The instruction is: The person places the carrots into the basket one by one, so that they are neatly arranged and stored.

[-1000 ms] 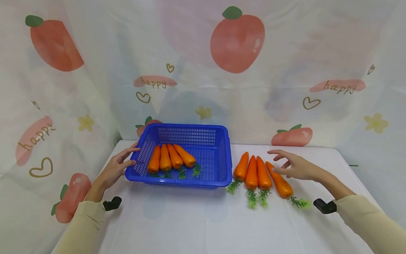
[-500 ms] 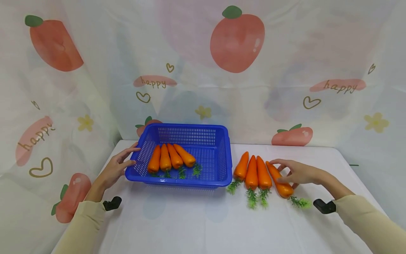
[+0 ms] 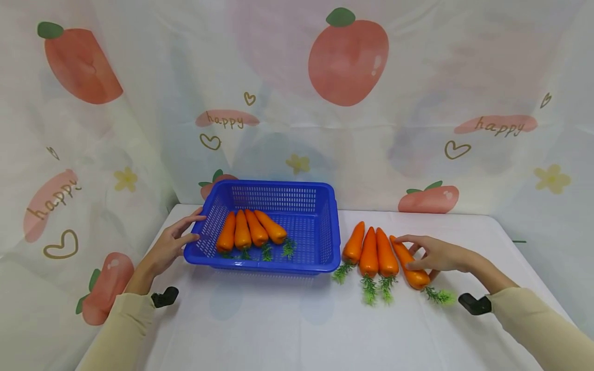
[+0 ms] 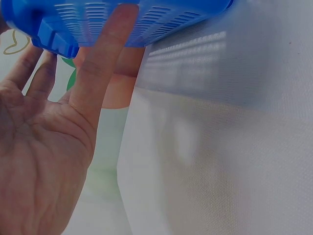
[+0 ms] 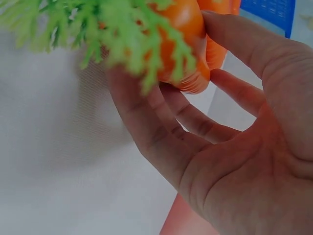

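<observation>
My right hand (image 3: 438, 252) pinches the rightmost orange carrot (image 3: 416, 281) by its thick end, where it lies slanted on the cloth. In the right wrist view the thumb is on one side of the carrot (image 5: 183, 24) and several fingers reach round the other, partly behind its green leaves (image 5: 122, 44). At the left, my left hand (image 3: 167, 248) rests its thumb and fingertips against the left end of a blue perforated basket (image 3: 303, 266). The left wrist view shows that thumb straight along the slotted basket wall (image 4: 88, 24).
Several carrots (image 3: 250, 228) lie side by side inside the basket's left half. Between basket and right hand, three more carrots (image 3: 368, 255) lie on the white tablecloth (image 3: 278, 319), leaves toward me. A printed cloth backdrop (image 3: 278, 67) rises behind and beside the table.
My right hand has come down onto the rightmost carrot from just above it, and its fingers have closed round the carrot. The left hand and the basket have stayed put.
</observation>
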A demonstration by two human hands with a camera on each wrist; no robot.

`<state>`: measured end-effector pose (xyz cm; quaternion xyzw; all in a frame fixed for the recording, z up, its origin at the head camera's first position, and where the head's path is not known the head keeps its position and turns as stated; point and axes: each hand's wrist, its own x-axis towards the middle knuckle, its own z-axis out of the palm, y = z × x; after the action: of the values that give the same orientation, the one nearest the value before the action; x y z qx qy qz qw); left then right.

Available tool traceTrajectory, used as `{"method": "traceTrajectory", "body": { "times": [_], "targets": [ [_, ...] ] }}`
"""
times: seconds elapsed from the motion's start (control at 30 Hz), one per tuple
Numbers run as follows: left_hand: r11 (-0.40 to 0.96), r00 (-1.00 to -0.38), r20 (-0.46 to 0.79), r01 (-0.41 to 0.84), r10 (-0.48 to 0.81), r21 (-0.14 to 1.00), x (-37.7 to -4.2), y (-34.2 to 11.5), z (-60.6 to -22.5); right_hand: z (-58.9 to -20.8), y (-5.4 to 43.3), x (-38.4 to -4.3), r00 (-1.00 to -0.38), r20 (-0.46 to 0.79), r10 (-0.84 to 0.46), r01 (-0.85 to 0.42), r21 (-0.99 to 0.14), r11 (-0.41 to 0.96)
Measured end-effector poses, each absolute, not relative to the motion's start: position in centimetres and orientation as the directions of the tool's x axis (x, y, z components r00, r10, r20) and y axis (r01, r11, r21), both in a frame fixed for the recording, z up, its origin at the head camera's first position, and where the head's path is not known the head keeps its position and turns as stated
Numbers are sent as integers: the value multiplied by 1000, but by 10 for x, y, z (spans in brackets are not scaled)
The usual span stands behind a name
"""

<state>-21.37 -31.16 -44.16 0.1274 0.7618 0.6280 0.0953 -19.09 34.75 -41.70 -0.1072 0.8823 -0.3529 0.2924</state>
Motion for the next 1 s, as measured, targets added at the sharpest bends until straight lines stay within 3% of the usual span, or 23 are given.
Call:
{"method": "traceTrajectory", "body": {
  "times": [0.67,1.0],
  "targets": [
    [189,-950,-2,60,312,980,-215,-311,-440,-417,348,-190,-805,-416,-424,-12,-703,711],
    [177,-947,7,68,321,982,-215,-312,-442,-398,349,-194,-810,-415,-414,-30,-675,737]
  ]
}}
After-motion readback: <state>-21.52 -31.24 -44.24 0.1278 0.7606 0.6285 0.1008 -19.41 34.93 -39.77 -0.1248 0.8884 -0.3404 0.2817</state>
